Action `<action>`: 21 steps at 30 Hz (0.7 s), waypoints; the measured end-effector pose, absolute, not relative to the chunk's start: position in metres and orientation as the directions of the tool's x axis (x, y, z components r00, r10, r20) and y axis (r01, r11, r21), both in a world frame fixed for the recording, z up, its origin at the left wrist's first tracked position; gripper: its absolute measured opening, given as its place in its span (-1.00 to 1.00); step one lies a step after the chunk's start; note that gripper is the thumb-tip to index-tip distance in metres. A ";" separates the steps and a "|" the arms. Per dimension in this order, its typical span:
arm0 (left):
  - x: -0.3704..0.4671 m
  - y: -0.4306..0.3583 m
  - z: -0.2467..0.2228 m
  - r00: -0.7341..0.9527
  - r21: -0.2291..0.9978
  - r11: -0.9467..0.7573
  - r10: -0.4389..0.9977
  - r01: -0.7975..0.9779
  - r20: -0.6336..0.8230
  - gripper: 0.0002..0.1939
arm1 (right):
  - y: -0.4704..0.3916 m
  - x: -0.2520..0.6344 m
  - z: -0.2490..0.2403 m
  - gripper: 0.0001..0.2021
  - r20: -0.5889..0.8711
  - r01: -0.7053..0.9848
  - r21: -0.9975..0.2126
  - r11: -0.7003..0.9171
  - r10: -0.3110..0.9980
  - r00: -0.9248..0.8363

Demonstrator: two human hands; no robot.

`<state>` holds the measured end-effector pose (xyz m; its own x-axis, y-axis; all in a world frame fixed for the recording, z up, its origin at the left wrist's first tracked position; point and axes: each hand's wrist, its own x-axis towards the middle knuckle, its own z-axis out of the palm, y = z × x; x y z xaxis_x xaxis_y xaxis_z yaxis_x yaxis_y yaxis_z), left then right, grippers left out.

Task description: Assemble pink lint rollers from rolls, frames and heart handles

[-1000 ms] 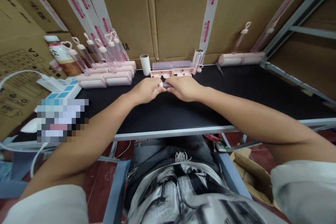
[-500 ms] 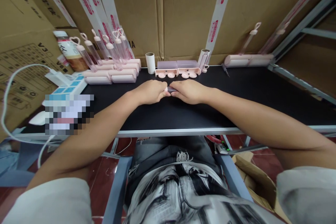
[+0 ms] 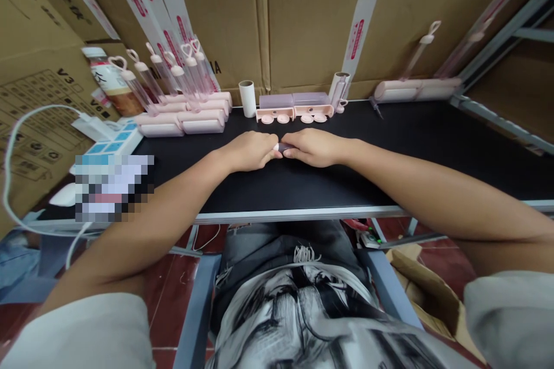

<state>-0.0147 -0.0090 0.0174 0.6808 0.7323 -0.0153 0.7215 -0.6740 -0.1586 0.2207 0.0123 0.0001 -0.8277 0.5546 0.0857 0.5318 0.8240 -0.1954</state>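
My left hand (image 3: pixel 251 151) and my right hand (image 3: pixel 314 147) meet over the middle of the black tabletop, both closed on one small grey piece with a white end (image 3: pixel 283 148). The fingertips of my left hand pinch its white end, while my right hand wraps the grey part. Most of the piece is hidden by the fingers, so I cannot make out its kind. Just beyond my hands lie pink plastic shells (image 3: pixel 312 110) with round pink discs in front, and lavender see-through covers (image 3: pixel 310 99) behind them.
White tubes (image 3: pixel 248 99) stand beside the shells. Several pink rollers with clear handles and heart-shaped loops (image 3: pixel 182 121) are grouped at left, others at right (image 3: pixel 396 90). A power strip (image 3: pixel 115 141), a drink bottle (image 3: pixel 113 83) and cables occupy the left end. Cardboard (image 3: pixel 303 17) walls the back.
The camera view has shifted slightly. My hands stay together on the small grey piece, with a little more of it showing between them.
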 end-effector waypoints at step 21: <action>-0.035 -0.008 0.036 0.124 0.126 -0.157 0.964 0.980 0.236 -0.24 | 0.013 0.203 -0.002 -0.67 0.090 0.664 -0.134 0.736 0.676 -0.731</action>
